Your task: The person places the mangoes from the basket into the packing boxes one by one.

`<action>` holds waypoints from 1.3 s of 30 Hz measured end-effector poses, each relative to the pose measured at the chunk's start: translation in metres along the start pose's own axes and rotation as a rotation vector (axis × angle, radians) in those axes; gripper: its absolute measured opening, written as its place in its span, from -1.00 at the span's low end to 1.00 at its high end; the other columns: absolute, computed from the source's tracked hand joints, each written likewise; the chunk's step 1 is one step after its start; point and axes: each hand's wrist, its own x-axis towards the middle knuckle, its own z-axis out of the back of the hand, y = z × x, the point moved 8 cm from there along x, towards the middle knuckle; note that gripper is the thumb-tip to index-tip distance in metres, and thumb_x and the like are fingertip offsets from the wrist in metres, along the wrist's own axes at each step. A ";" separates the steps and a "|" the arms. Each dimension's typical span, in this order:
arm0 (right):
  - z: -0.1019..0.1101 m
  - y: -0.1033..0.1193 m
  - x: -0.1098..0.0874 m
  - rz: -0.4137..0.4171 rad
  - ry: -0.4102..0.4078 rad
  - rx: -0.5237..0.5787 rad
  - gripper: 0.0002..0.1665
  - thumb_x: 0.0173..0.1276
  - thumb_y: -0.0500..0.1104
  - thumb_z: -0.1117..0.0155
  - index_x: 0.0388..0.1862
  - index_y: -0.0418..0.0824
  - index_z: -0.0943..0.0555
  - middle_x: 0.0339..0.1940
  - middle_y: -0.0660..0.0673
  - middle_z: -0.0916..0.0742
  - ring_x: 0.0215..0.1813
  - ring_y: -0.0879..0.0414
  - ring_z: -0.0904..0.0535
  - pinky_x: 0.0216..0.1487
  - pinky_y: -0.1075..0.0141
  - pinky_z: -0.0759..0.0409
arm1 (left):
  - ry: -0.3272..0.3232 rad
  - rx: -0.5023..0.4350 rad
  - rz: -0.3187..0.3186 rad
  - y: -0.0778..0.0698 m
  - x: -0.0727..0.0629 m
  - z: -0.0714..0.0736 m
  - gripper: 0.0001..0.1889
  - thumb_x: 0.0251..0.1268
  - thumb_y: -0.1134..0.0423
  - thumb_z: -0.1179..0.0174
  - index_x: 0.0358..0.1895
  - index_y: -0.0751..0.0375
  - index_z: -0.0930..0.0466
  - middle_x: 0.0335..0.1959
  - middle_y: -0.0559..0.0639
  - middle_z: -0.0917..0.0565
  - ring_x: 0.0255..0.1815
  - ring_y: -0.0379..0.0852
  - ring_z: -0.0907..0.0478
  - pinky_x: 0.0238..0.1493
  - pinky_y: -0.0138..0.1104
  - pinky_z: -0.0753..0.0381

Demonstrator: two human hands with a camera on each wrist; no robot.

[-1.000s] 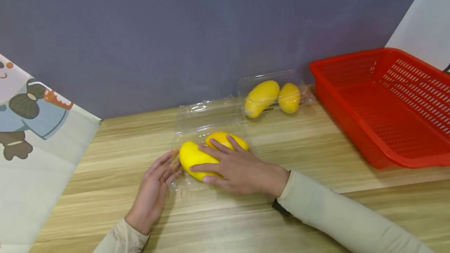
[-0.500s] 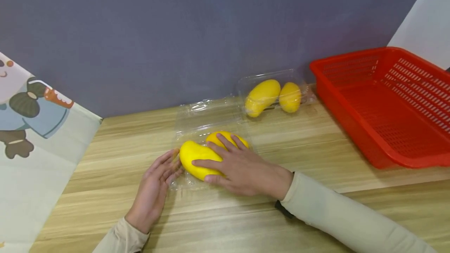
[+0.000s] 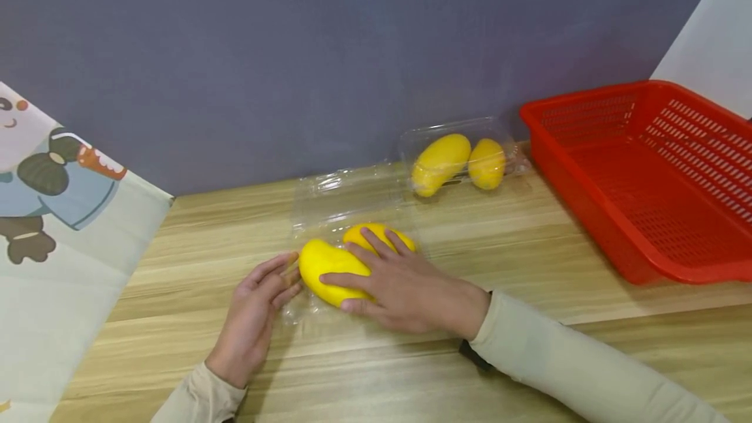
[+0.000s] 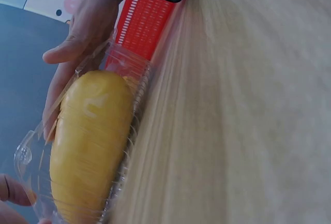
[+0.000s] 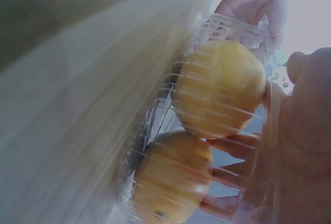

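Two yellow mangoes lie side by side in the bottom half of a clear plastic clamshell box [image 3: 352, 194], its lid folded back flat behind them. My right hand [image 3: 411, 296] rests with spread fingers over the left mango [image 3: 326, 266] and the right mango [image 3: 357, 234]. At the box's left side is my left hand [image 3: 252, 318], its loosely bent fingertips beside the clear wall; the head view does not plainly show contact. The left wrist view shows one mango [image 4: 93, 141] through the wall. Both mangoes, one upper [image 5: 220, 89] and one lower [image 5: 173, 177], appear in the right wrist view.
A closed clear box [image 3: 449, 124] with two more mangoes stands against the grey back wall [image 3: 264, 70]. To the right is a red slotted basket [image 3: 587, 201]. Wood-grain table surface [image 3: 376, 377] extends in front. A cartoon-printed panel [image 3: 64, 214] borders the left.
My right hand has slid slightly right over the mangoes, its fingers shifting toward the right one. My left fingers have bent a little more. The mangoes and box stay almost in place.
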 end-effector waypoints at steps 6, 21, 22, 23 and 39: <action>0.002 0.006 0.001 0.017 -0.007 0.005 -0.42 0.57 0.35 0.32 0.53 0.52 -0.10 0.66 -0.13 -0.14 0.68 -0.20 0.21 0.64 -0.22 0.19 | -0.038 0.021 0.037 -0.005 -0.004 0.006 -0.50 0.37 0.46 0.10 0.38 0.30 -0.24 0.42 0.02 -0.38 0.15 -0.36 -0.59 0.27 -0.42 -0.58; 0.053 -0.060 0.021 -0.238 -0.063 0.346 -0.23 0.59 0.34 0.46 0.61 0.02 -0.13 0.64 -0.11 -0.21 0.66 -0.10 0.00 0.67 -0.05 0.04 | 0.002 -0.004 0.045 -0.047 0.025 0.003 -0.67 0.56 0.18 0.30 0.25 0.13 -0.24 0.25 -0.02 -0.34 0.39 0.03 -0.33 0.46 -0.29 -0.34; 0.056 -0.067 0.026 -0.261 -0.052 0.398 -0.21 0.59 0.33 0.47 0.62 -0.03 -0.11 0.64 -0.10 -0.20 0.66 -0.09 0.00 0.67 -0.04 0.04 | 0.003 -0.006 0.039 -0.053 0.030 0.000 -0.64 0.57 0.16 0.32 0.28 0.15 -0.22 0.32 0.05 -0.30 0.44 0.09 -0.27 0.50 -0.26 -0.30; 0.058 -0.075 0.030 -0.285 -0.033 0.461 -0.19 0.59 0.34 0.48 0.62 -0.05 -0.08 0.65 -0.10 -0.17 0.67 -0.09 0.01 0.67 -0.04 0.05 | 0.002 0.001 0.034 -0.058 0.036 -0.003 -0.61 0.58 0.15 0.34 0.32 0.18 -0.20 0.39 0.11 -0.26 0.48 0.13 -0.22 0.53 -0.23 -0.26; 0.059 -0.126 0.073 -0.613 0.091 0.968 -0.10 0.51 0.43 0.31 0.66 0.08 0.14 0.70 -0.01 0.09 0.69 -0.05 0.21 0.67 -0.09 0.10 | -0.013 0.031 0.141 -0.069 0.089 -0.005 -0.35 0.52 0.18 0.29 0.58 0.31 0.15 0.62 0.30 0.05 0.60 0.20 -0.06 0.63 -0.16 -0.12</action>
